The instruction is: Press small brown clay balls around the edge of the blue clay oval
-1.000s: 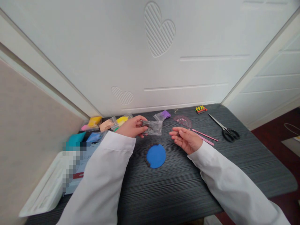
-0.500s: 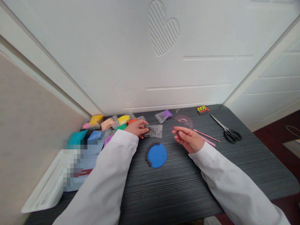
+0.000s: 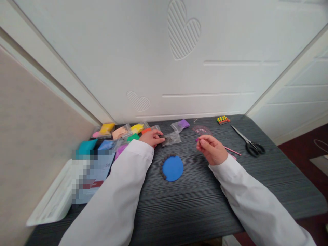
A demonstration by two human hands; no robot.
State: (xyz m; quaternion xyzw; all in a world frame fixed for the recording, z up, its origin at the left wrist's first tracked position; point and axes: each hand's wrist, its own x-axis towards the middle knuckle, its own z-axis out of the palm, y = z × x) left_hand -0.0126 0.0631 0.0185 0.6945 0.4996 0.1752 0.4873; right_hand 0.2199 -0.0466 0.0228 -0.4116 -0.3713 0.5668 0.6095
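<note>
A blue clay disc (image 3: 173,168) lies flat on the dark table, its left and upper-left edge lined with several small dark clay balls (image 3: 162,167). Beyond it rests a clear bag (image 3: 173,138) with dark clay in its left end. My left hand (image 3: 150,137) is at that end of the bag, thumb and fingers stretched out and apart. To the right of the disc, my right hand (image 3: 211,147) is held up in a pinch, a small dark bit of clay showing at the fingertips.
Bags of coloured clay (image 3: 120,131) crowd the back left, near a white tray (image 3: 48,198). A bag of purple clay (image 3: 183,124), a pink protractor (image 3: 202,130), a pink tool (image 3: 233,150), a small yellow-and-red piece (image 3: 223,120) and scissors (image 3: 252,145) lie at the back and right.
My left fingers have loosened from the bag of dark clay, which has shifted slightly. My right hand has moved a little right, its fingers pinched more tightly together.
</note>
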